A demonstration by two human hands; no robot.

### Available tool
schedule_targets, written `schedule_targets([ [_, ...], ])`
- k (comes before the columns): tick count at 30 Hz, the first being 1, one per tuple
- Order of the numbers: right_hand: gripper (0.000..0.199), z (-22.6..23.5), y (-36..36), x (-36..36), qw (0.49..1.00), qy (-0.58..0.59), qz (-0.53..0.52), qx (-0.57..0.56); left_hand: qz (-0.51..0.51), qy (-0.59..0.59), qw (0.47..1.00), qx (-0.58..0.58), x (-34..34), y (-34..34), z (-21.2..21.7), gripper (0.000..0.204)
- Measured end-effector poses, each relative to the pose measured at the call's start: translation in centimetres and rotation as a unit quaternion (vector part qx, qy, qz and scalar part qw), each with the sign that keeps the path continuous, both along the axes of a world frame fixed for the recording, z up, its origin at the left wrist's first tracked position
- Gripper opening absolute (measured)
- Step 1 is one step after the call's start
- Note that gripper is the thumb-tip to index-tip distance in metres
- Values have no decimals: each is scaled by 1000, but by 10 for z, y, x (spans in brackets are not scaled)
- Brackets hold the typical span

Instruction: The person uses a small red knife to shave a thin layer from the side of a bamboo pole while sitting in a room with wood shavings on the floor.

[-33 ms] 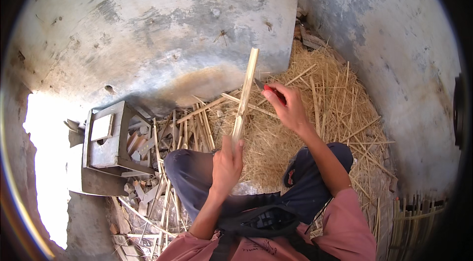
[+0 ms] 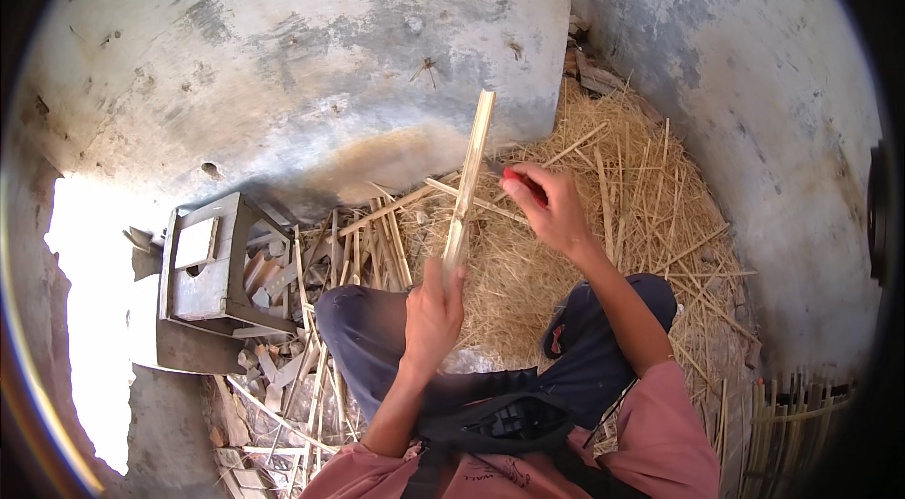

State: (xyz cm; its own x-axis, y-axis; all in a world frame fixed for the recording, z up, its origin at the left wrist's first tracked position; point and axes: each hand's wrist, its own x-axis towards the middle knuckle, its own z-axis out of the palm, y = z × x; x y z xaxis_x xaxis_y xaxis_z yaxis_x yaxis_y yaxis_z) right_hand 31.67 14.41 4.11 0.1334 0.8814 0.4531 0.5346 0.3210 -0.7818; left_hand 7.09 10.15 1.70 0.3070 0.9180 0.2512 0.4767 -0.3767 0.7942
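Note:
My left hand point(image 2: 436, 315) is closed round the lower end of a split bamboo piece point(image 2: 468, 180), which stands up at a slight slant to the right. Its pale, hollowed inner side shows. In my right hand point(image 2: 558, 209) is a knife with a red handle point(image 2: 525, 180), gripped in curled fingers. Its dark blade point(image 2: 494, 164) points up and left, close beside the bamboo. The blade is faint, and I cannot tell whether it touches the bamboo.
Dry shavings point(image 2: 622, 188) and loose strips are heaped ahead and to the right. A wooden box frame point(image 2: 222, 263) stands at the left, near rubble point(image 2: 273, 372). Stained walls point(image 2: 330, 56) rise ahead and at the right. My bent knees point(image 2: 353, 320) flank the hands.
The knife has turned slightly in my right hand, and its blade now shows less distinctly. My left hand and the bamboo look almost still.

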Motion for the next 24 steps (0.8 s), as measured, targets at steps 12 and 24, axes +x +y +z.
schedule_targets([
  [12,29,-7,-9,-20,990,2,140,-4,12,-5,1000,18,0,3,7,21],
  [24,28,-5,-8,-29,992,-75,85,46,10,-8,999,34,-8,1,0,21],
])
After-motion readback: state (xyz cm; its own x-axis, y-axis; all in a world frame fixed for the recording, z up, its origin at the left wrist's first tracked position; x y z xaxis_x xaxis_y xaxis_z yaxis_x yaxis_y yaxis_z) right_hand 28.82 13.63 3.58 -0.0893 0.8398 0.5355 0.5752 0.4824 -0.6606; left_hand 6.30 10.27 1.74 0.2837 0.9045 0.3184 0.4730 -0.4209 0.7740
